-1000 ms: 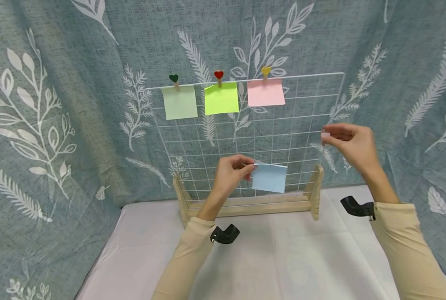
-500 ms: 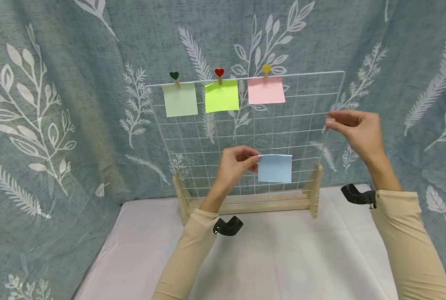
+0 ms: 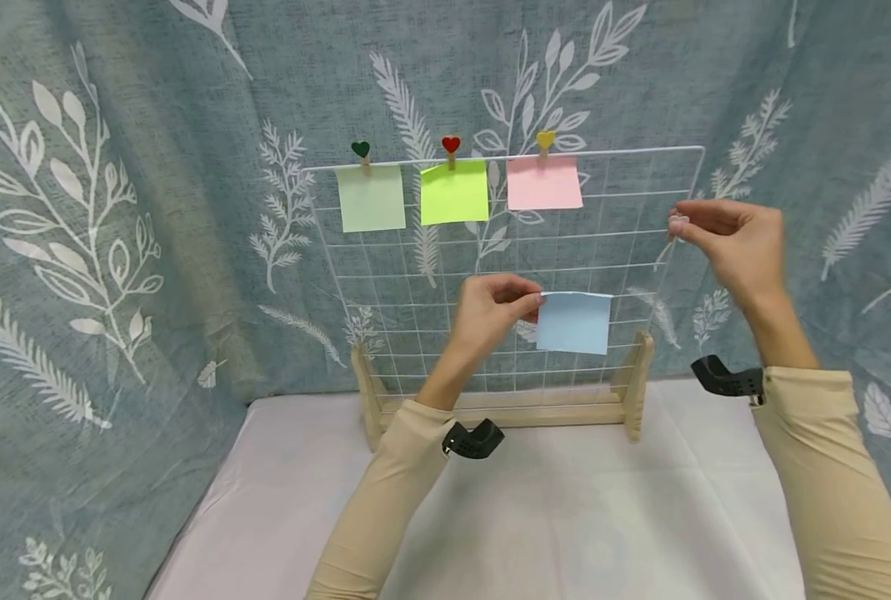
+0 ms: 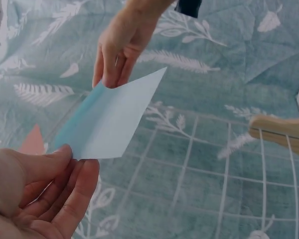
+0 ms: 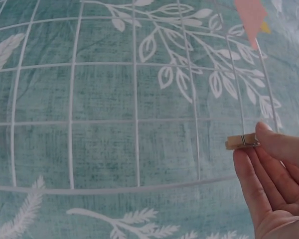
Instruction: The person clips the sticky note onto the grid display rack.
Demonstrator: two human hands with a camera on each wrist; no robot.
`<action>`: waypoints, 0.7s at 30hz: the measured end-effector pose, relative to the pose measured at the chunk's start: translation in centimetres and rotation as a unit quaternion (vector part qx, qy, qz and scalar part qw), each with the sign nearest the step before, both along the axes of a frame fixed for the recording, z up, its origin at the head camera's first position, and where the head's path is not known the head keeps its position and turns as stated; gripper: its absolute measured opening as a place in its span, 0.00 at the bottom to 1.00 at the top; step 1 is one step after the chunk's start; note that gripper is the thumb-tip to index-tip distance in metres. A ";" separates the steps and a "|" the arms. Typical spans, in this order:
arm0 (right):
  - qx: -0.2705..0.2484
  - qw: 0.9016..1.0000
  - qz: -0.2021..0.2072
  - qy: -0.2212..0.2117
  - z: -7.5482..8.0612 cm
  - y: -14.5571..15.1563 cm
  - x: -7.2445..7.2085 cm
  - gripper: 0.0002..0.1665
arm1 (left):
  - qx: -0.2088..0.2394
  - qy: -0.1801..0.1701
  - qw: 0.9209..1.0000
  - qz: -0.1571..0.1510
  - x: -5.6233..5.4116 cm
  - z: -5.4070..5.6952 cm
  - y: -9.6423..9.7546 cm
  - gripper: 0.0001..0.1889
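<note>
My left hand pinches a light blue sticky note by its upper left corner, in front of the lower part of a white wire grid. In the left wrist view the note is between thumb and fingers. Higher up, near the grid's right edge, my right hand pinches a small wooden clothespin with a pale top. Along the grid's top bar hang a pale green note, a bright yellow-green note and a pink note, each held by a heart-topped clothespin.
A wooden stand bears the grid on a white-covered table. Behind and at the sides hangs a blue-green leaf-patterned curtain. Dark wrist cameras stick out from both sleeves.
My left hand has carried the blue note up and to the right. My right hand has risen with the clothespin, shifting slightly right. The hung notes stay on the grid.
</note>
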State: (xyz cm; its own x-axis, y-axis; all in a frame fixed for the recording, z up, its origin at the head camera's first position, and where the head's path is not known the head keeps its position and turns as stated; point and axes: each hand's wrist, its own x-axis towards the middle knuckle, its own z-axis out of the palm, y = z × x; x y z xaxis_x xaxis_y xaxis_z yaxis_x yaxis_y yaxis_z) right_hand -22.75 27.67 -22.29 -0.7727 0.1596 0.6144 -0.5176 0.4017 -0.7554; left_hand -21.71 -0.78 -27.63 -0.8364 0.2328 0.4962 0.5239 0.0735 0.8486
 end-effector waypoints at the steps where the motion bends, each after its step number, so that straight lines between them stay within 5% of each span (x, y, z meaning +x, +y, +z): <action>1: -0.006 1.000 -0.003 0.005 0.2 0.0 -0.1 0.18 | 0.001 0.005 1.000 -0.003 0.0 0.3 0.2 0.04; 16: -0.026 0.999 0.000 0.025 2.7 -0.3 -1.4 0.18 | 0.022 0.049 0.998 0.014 -0.3 3.7 1.9 0.04; 21: -0.050 0.997 0.026 0.050 3.5 -0.4 -2.0 0.15 | 0.023 0.043 0.999 -0.003 -0.2 4.8 2.9 0.05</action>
